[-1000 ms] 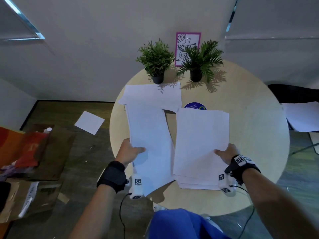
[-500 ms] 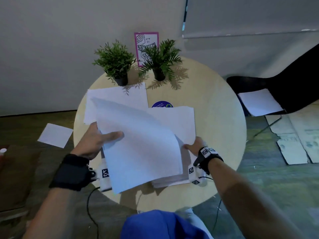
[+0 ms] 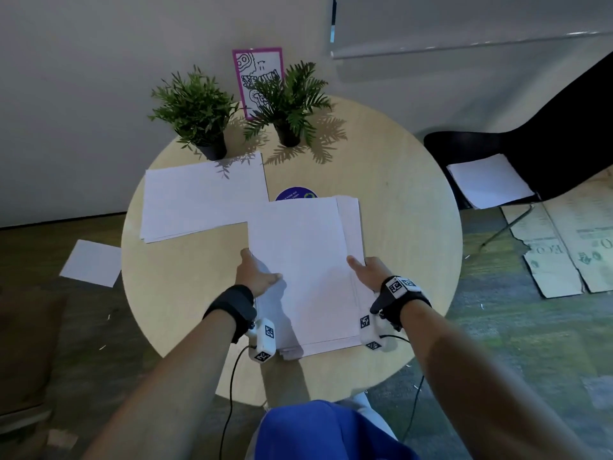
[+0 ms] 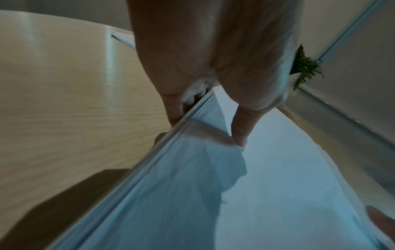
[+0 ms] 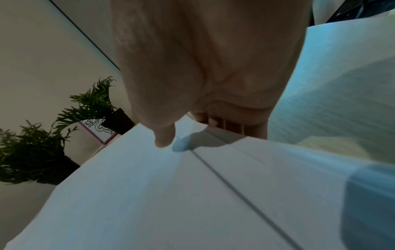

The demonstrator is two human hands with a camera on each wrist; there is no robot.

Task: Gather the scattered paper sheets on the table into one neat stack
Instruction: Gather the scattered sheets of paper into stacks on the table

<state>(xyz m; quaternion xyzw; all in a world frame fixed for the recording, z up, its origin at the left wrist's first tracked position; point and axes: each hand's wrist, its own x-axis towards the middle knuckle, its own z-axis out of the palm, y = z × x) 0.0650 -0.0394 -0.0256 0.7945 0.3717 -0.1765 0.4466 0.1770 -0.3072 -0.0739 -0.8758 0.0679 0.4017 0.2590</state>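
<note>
Floor, far left: one loose sheet (image 3: 91,263). Round table (image 3: 408,207), rear left: a second pile of sheets (image 3: 202,197), lying flat. Left hand (image 3: 255,275) pinches the near stack (image 3: 305,270) at its left edge, thumb on top, fingers beneath. Right hand (image 3: 368,272) clamps the stack's right edge likewise. Stack rests on the table's near centre, between both hands. Far right: sheets on a chair (image 3: 491,180).

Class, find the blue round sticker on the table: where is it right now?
In the head view, the blue round sticker sits mid-table, partly tucked under the far edge of the paper stack, just before the right potted plant.
</note>
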